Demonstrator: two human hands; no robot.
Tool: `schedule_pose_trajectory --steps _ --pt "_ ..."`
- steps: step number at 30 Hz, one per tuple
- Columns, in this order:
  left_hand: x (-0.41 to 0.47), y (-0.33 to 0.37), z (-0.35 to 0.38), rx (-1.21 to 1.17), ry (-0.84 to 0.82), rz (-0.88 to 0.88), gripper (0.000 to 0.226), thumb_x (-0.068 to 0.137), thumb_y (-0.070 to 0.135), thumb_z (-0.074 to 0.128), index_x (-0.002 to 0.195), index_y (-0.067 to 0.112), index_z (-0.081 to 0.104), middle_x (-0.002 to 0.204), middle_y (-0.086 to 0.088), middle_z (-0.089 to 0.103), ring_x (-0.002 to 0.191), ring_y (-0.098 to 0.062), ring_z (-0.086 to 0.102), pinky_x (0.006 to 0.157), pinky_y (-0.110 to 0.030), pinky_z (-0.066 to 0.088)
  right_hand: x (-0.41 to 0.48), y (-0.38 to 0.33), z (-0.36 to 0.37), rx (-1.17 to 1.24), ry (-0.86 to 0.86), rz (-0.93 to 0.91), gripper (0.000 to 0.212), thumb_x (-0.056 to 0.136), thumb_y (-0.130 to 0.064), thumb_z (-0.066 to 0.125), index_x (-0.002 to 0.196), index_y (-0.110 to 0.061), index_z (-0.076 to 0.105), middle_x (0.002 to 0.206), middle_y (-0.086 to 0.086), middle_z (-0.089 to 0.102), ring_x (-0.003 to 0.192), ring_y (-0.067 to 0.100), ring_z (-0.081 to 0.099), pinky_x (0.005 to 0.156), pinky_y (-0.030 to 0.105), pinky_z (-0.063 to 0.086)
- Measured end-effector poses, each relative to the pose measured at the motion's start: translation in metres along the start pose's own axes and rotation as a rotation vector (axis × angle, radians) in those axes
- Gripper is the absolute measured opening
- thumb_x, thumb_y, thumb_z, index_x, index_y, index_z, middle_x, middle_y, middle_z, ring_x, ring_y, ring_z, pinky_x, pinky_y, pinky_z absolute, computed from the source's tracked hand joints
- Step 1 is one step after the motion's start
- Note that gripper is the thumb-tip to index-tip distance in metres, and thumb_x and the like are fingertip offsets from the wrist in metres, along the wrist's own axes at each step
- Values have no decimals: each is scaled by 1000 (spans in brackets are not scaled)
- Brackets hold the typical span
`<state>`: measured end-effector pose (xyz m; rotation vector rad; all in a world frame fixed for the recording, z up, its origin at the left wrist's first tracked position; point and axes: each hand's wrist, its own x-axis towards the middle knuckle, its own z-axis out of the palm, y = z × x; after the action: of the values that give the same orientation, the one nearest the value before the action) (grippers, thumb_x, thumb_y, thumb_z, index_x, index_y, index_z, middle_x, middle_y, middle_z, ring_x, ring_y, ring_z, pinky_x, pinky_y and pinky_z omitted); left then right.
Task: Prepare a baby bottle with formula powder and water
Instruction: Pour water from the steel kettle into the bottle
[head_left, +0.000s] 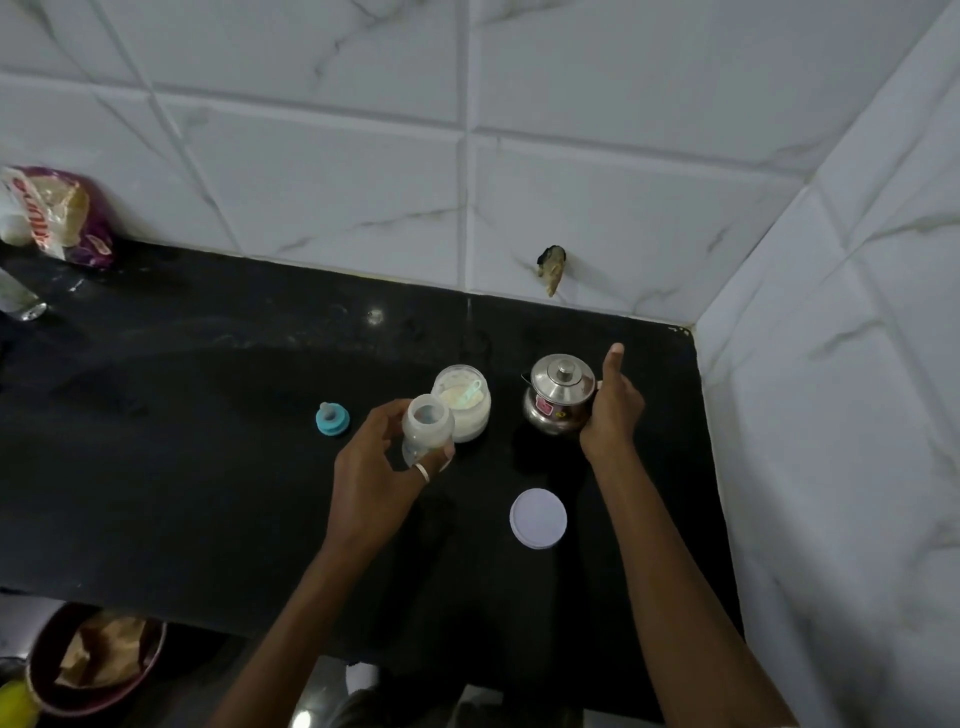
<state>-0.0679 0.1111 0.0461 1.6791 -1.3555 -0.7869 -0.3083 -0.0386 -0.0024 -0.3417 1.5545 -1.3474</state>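
My left hand (375, 467) holds a clear, uncapped baby bottle (427, 427) a little above the black counter (208, 441). Just behind the bottle stands an open jar of white formula powder (464, 402) with a pale scoop lying in it. My right hand (613, 410) grips the handle side of a small steel kettle (558, 393) with its lid on; the thumb points up. The bottle's blue teat cap (332, 418) rests on the counter to the left. The jar's white lid (538, 518) lies flat nearer to me.
White tiled walls close the counter at the back and on the right (831, 415). A bread bag (57, 215) sits at the far left, with a steel utensil (23, 306) beside it. Below the counter's front edge at lower left is a dark bowl (93, 665).
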Motion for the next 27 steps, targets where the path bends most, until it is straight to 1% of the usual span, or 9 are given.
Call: schedule_pose_trajectory --steps 2,5,8,12,13,15,18,23,27 --pt "8 0 -5 -31 -6 11 57 78 30 87 124 39 54 117 25 64 107 20 56 84 4 39 -18 -9 6 47 -13 -9 43 93 -56 65 83 -15 62 88 2 67 85 15 66 73 29 50" --pt "20 -2 -15 -63 -29 32 58 78 31 88 123 43 52 116 27 63 106 21 55 82 2 41 -50 -22 17 117 -29 -47 42 92 -52 70 75 -15 58 76 -2 59 75 13 63 72 30 51" --pt "28 -6 -30 -88 -64 80 59 77 31 88 123 44 52 117 25 65 108 13 59 84 -4 46 -84 -32 26 186 -80 -63 36 85 -47 79 83 -14 66 87 4 66 85 18 70 79 36 59" --pt "33 -13 -57 -147 -83 143 57 77 27 89 126 30 60 119 20 68 112 5 63 91 -11 50 -131 -39 37 190 -189 -95 35 77 -40 87 91 -12 71 107 19 74 100 31 74 92 47 59" --pt "34 -15 -65 -162 -88 157 57 77 27 89 127 28 61 120 18 68 112 3 63 91 -11 50 -144 -40 40 170 -200 -114 32 77 -38 87 87 -13 71 105 19 74 99 32 74 93 47 59" --pt "35 -17 -80 -178 -92 184 58 77 28 89 128 26 62 121 16 68 113 0 63 90 -10 48 -168 -42 45 138 -205 -148 28 79 -32 86 74 -16 64 91 13 73 89 26 73 88 43 58" --pt "35 -24 -103 -194 -97 212 59 76 31 88 128 25 61 121 17 67 113 3 61 87 -6 46 -202 -42 57 123 -165 -204 38 84 -22 81 62 -18 51 66 -2 67 69 13 68 75 33 54" --pt "30 -31 -124 -172 -148 251 62 76 35 87 130 28 58 123 20 63 116 10 56 88 -1 43 -243 -35 74 49 -145 -262 41 85 -20 81 60 -18 49 62 -3 67 67 14 66 74 32 54" --pt "29 -36 -130 -158 -172 277 62 76 32 87 130 29 57 125 16 63 117 7 56 89 -2 42 -259 -34 83 -18 -132 -323 44 85 -23 82 58 -19 47 60 -3 66 61 10 64 66 26 54"
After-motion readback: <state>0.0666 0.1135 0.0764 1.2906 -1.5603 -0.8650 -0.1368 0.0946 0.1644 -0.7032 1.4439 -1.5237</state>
